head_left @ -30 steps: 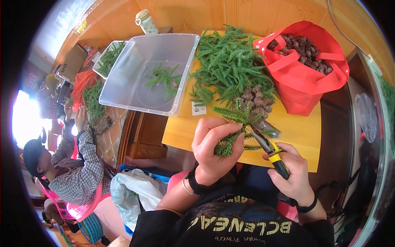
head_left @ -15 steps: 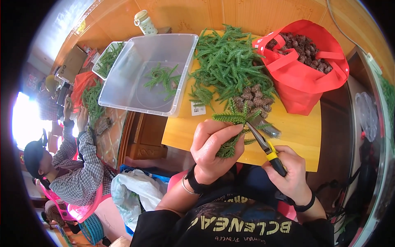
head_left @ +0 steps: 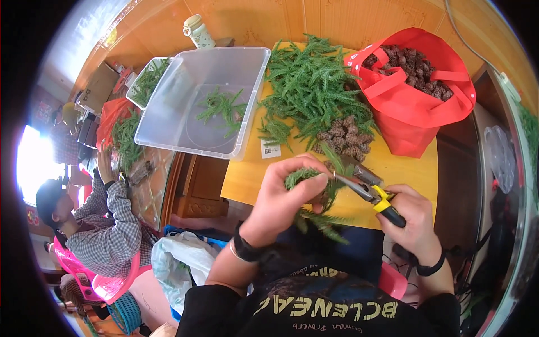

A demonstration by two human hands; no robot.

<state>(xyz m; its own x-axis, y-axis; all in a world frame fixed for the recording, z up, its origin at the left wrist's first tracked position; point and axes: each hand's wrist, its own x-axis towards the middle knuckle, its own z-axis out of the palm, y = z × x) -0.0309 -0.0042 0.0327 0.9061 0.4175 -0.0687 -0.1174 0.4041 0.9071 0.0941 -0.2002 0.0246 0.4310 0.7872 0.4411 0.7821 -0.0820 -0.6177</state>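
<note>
My left hand is closed round a green pine sprig, whose fronds stick out above and below the fingers. In my right hand are long-nose pliers with yellow and black handles. The tips of the pliers meet the sprig beside my left fingertips; exactly what they grip is too small to tell. Beyond my hands, a pile of green pine sprigs covers the far part of the yellow table. Brown pine cones lie at the near edge of that pile.
A red bag of pine cones stands at the table's far right. Left of the pile is a clear plastic bin with a few sprigs. A white plastic bag sits low at left. A co-worker in a checked shirt sits farther left.
My left hand has turned, so the sprig now hangs below it too. The pliers have tilted flatter, and my right hand has moved slightly right. The co-worker's arms have shifted.
</note>
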